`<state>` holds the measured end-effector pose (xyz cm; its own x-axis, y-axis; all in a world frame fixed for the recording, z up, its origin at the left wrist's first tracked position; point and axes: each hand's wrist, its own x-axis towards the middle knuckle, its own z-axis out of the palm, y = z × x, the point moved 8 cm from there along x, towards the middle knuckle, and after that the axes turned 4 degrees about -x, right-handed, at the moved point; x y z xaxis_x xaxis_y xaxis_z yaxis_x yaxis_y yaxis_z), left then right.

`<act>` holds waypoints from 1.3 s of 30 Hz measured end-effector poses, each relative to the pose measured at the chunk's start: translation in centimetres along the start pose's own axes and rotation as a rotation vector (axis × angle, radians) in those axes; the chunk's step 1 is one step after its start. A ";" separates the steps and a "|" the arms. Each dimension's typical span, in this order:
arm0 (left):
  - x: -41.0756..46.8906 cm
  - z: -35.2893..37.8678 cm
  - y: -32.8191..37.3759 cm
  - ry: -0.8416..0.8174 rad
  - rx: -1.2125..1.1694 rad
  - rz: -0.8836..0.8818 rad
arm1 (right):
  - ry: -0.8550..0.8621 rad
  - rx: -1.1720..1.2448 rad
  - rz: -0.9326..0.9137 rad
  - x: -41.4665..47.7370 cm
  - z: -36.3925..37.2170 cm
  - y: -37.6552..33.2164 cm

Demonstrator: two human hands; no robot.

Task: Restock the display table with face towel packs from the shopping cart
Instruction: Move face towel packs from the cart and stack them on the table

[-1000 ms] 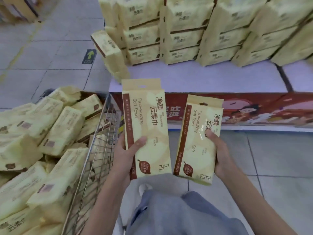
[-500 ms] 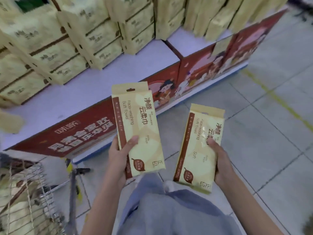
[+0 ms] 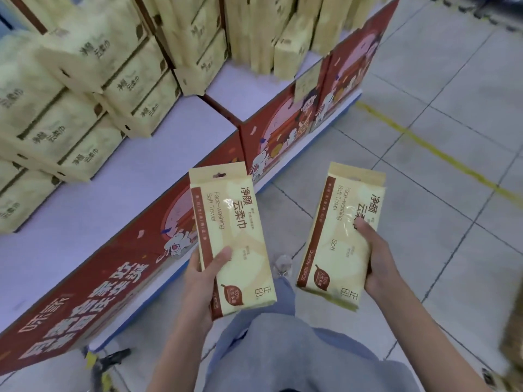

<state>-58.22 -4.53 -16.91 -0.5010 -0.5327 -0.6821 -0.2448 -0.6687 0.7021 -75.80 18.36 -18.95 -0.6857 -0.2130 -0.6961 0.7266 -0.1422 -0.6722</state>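
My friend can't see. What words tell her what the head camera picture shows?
A person holds two yellow face towel packs upright over a tiled floor: the left pack in the left hand, the right pack in the right hand. On their left, a red-fronted display table carries stacked packs.

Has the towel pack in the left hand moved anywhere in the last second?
Yes. The left-hand pack has travelled rightward along the red front panel of the display table, toward its far end.

Cream-yellow towel packs [image 3: 235, 239] with brown stripes; red cartoon-printed table skirt [image 3: 119, 267]; grey floor tiles [image 3: 424, 123].
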 end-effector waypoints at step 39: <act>25.1 40.6 10.9 0.151 -0.177 -0.013 | -0.155 -0.388 -0.010 34.9 4.0 -38.4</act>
<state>-107.14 -4.14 -18.07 -0.3653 -0.5865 -0.7229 -0.0946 -0.7491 0.6556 -127.47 12.56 -16.40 -0.6564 -0.3608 -0.6625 0.6289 0.2232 -0.7447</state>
